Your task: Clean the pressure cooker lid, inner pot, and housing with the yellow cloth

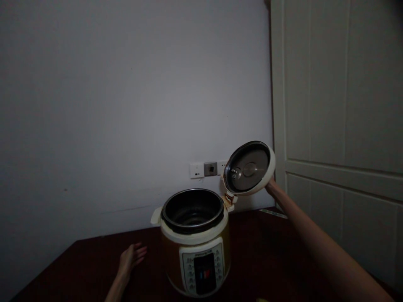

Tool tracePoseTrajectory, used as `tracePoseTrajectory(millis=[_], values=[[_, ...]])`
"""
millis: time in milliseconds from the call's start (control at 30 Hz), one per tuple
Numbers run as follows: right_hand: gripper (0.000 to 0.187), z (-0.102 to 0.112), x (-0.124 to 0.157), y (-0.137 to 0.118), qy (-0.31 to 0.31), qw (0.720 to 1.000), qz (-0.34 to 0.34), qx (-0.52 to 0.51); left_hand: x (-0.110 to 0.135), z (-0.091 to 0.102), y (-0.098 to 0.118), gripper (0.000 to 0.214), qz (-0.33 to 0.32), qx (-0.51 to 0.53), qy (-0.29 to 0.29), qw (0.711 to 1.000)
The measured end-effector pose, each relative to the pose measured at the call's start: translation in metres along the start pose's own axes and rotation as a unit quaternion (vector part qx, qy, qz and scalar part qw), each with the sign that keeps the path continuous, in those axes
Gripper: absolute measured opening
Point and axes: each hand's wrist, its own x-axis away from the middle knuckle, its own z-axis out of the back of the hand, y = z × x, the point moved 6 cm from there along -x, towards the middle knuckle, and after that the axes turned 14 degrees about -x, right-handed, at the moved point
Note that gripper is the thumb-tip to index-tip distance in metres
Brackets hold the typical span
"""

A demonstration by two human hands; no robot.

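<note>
An electric pressure cooker (pixel 171 262) with a white rim, a dark inner pot (pixel 193 209) and a front button panel stands on the dark red table. Its round lid (pixel 250 167) is hinged at the right side and tilted up, with the metal underside facing me. Behind the lid's right edge is my right hand (pixel 271 186), holding it; most of those fingers are hidden by the lid. My left hand (pixel 130 258) rests low, left of the cooker and apart from it. Its fingers are loosely bent and hold nothing. The pot's bottom is too dark to make out.
The dark red table (pixel 82 264) meets a pale wall behind. Wall sockets (pixel 197 170) and a grey switch plate (pixel 210 169) sit behind the cooker. A white panelled door (pixel 315 105) stands at the right. A patterned strip (pixel 272 213) lies near the table's back right.
</note>
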Motion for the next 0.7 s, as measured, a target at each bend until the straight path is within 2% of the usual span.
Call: tracePoseTrajectory(millis=[133,333,500,700], values=[[0.018,-0.007,-0.002,-0.011,0.023,0.996,0.033,-0.081,-0.004,0.003,-0.005,0.032,-0.011,0.008,0.001,1.0],[0.02,-0.02,-0.012,-0.018,0.002,0.986,0.018,-0.168,-0.01,0.006,-0.01,0.015,-0.047,0.003,0.019,0.999],[0.027,-0.025,-0.012,-0.024,-0.013,0.974,0.014,-0.225,-0.002,0.003,-0.003,0.015,-0.09,-0.051,0.027,0.994],[0.02,-0.028,-0.018,-0.024,-0.004,0.962,0.033,-0.272,0.001,-0.001,-0.002,0.014,-0.082,-0.05,0.007,0.995]])
